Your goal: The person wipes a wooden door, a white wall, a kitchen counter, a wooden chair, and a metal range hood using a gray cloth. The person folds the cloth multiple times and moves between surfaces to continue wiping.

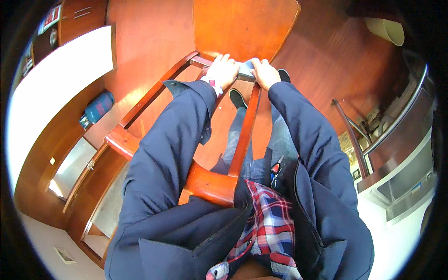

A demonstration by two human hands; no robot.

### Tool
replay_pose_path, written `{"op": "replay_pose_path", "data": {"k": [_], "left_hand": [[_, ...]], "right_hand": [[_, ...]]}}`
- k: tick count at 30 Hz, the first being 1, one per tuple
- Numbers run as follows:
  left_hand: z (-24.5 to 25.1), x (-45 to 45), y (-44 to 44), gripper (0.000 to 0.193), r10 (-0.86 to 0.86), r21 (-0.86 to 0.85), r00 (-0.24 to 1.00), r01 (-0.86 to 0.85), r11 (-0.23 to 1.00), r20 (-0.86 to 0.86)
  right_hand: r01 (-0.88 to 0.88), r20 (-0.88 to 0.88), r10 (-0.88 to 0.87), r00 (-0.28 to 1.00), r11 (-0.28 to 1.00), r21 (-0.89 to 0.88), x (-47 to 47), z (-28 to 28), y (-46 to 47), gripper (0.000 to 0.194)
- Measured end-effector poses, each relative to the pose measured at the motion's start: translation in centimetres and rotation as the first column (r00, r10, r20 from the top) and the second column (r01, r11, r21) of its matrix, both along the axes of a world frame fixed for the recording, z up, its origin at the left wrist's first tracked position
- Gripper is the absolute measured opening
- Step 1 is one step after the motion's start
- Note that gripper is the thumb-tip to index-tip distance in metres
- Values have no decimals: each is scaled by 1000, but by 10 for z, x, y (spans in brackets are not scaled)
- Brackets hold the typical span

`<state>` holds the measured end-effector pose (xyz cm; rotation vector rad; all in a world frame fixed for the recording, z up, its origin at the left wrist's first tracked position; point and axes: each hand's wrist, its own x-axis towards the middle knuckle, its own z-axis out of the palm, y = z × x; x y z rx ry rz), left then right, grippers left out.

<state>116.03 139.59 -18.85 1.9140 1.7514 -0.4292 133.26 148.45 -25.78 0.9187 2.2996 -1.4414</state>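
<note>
A reddish-brown wooden chair point(245, 131) stands before me, its back frame toward my body and its broad seat point(241, 28) at the far side. A blue-grey cloth point(246, 68) lies folded over the rail at the seat's rear edge. My left hand point(224, 71) is curled over this rail, on the cloth's left end. At the other end, my right hand point(264, 73) grips the cloth, thumb toward the middle. Both palms are hidden. The curved top rail point(210, 183) is near my waist, partly covered by my left sleeve.
A blue gas cylinder point(99, 108) is by the wooden wall panelling at left. Metal railings point(395, 115) curve along the right side, with a pale bin point(385, 30) beyond. My shoes point(238, 98) are on the reddish floor beneath the chair. Keys point(275, 169) hang at my waist.
</note>
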Motion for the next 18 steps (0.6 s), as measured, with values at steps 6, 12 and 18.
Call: {"op": "replay_pose_path", "data": {"k": [6,12,18], "left_hand": [[-65,-17,-19,21,-9,-59,1000,10,998,17],[-79,-48,-40,23,77,-194,996,-83,977,-38],[-66,-92,-46,20,42,-241,991,-72,968,-128]], "right_hand": [[-279,144,261,955,952,125,-6,-13,-7,41],[-380,207,344,916,909,170,-27,-18,-30,29],[-323,43,324,945,910,260,-58,-24,-60,27]]}}
